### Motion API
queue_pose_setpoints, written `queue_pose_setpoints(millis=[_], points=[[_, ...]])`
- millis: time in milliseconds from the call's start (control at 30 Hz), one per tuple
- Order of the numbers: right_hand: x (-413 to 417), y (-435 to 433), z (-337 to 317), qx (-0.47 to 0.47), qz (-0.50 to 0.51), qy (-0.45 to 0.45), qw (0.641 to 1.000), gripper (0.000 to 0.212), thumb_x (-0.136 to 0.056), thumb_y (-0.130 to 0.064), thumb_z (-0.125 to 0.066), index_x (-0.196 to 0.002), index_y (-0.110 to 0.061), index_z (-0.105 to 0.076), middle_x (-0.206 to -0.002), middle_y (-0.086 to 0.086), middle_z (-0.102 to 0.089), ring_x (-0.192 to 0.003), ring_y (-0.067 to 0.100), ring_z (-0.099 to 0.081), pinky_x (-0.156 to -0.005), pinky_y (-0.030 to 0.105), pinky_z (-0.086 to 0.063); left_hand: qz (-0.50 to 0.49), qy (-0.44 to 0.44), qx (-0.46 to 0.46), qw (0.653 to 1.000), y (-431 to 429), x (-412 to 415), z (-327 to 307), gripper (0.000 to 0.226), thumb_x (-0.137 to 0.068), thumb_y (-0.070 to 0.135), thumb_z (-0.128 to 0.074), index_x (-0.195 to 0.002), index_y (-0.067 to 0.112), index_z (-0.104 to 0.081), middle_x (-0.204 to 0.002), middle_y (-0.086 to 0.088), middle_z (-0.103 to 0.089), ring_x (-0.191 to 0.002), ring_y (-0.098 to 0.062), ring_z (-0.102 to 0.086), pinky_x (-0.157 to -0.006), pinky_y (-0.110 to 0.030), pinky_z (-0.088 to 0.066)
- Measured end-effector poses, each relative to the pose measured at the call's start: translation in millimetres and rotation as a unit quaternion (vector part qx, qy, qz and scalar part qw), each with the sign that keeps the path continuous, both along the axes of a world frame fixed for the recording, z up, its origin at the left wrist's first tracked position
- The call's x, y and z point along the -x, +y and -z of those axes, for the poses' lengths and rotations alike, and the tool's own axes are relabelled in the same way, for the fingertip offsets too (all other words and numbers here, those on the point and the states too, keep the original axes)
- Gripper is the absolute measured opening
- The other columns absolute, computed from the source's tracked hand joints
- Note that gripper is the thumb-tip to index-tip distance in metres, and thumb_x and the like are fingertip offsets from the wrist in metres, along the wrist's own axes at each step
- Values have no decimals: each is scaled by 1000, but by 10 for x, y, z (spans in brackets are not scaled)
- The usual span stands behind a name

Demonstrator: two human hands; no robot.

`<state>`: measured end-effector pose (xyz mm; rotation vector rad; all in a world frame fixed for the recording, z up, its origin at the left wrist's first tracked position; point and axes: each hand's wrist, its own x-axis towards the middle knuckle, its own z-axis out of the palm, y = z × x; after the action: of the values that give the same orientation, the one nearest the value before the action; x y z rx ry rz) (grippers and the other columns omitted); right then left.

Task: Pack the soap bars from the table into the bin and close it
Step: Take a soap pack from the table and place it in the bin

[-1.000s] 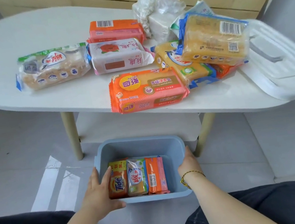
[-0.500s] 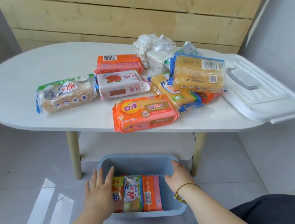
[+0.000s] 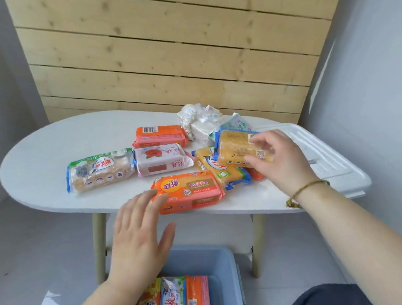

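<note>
Left hand [image 3: 139,236] spread flat, above the open bin [image 3: 228,277] at 6 o'clock, three bars in it. Orange soap pack [image 3: 190,191] lies at the hand's 1 o'clock on the table [image 3: 48,158] near edge, long axis 9-to-3, left end at the fingertips; contact unclear. Yellow soap pack [image 3: 235,150] further right: right hand [image 3: 281,161] curved over it, grip not confirmable.

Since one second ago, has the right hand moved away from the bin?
Yes. The right hand left the blue bin's rim and rose to the table, where it now grips the yellow soap pack.
</note>
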<state>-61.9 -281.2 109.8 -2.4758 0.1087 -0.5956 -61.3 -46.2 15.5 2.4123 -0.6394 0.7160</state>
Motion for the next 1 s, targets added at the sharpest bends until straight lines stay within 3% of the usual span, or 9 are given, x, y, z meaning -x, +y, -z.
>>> queue_pose_setpoints(millis=[67, 167, 233, 267, 333, 433, 667, 900, 1000], points=[[-229, -118, -102, 92, 0, 65, 994, 52, -75, -16, -71, -122, -8, -52, -130, 9, -49, -121, 23, -42, -101, 22, -28, 39, -21, -70, 997, -121, -33, -62, 44, -90, 43, -30, -120, 16, -47, -122, -16, -62, -119, -28, -40, -106, -34, -15], [-485, -200, -180, 188, -4, 151, 971, 75, -76, -34, -69, -138, -14, -33, -147, 6, -34, -137, 23, -26, -111, 32, -22, 22, 13, -161, 987, -278, -133, -115, 44, -84, 31, -36, -122, 21, -56, -126, -10, -61, -119, -30, -55, -106, -44, -26], [-612, -242, -178, 240, -5, 216, 946, 82, -77, -45, -65, -142, -17, -25, -146, 8, -37, -135, 25, -31, -109, 34, -26, -15, 86, -185, 979, -309, -235, -62, 46, -93, 24, -31, -139, 30, -29, -150, -2, -33, -139, -22, -28, -115, -44, -16], [-663, -262, -174, 242, -7, 251, 937, 85, -76, -48, -64, -143, -19, -21, -145, 8, -39, -133, 26, -35, -107, 35, -30, -27, 109, -189, 976, -293, -313, 1, 51, -96, 21, -27, -143, 35, -13, -155, 4, -16, -144, -18, -11, -117, -43, -4], [-740, -300, -168, 196, -17, 304, 932, 91, -74, -47, -67, -145, -20, -16, -144, 5, -42, -128, 25, -43, -102, 32, -36, -44, 124, -202, 971, -261, -427, 72, 54, -97, 21, -23, -142, 38, 0, -157, 8, -2, -144, -14, 3, -116, -41, 5], [-827, -332, -177, 170, -26, 321, 931, 94, -71, -46, -71, -144, -20, -18, -146, 4, -39, -129, 24, -42, -103, 31, -36, -45, 128, -198, 971, -264, -549, 49, 49, -98, 29, -21, -143, 38, -3, -157, 8, -4, -144, -15, 1, -116, -42, 3], [-895, -342, -173, 217, 11, 350, 911, 91, -66, -60, -67, -139, -21, -30, -142, 4, -43, -132, 26, -37, -110, 40, -23, -38, 144, -179, 972, -292, -615, 4, 48, -97, 37, -22, -143, 35, -9, -156, 6, -10, -144, -16, -2, -116, -41, 3], [-791, -274, -72, 189, 23, 273, 943, 78, -66, -49, -73, -128, -13, -42, -130, 6, -54, -115, 25, -52, -89, 31, -43, -26, 163, -157, 974, -214, -508, 19, 57, -95, 26, -33, -144, 30, -4, -157, -1, 2, -144, -19, 5, -116, -42, 6], [-687, -252, -59, 161, 23, 252, 954, 71, -69, -47, -72, -124, -11, -45, -127, 8, -56, -112, 25, -53, -87, 31, -43, -19, 108, -110, 988, -100, -314, 39, 51, -89, 32, -40, -138, 15, -35, -148, -17, -31, -138, -36, -26, -112, -49, -13]])
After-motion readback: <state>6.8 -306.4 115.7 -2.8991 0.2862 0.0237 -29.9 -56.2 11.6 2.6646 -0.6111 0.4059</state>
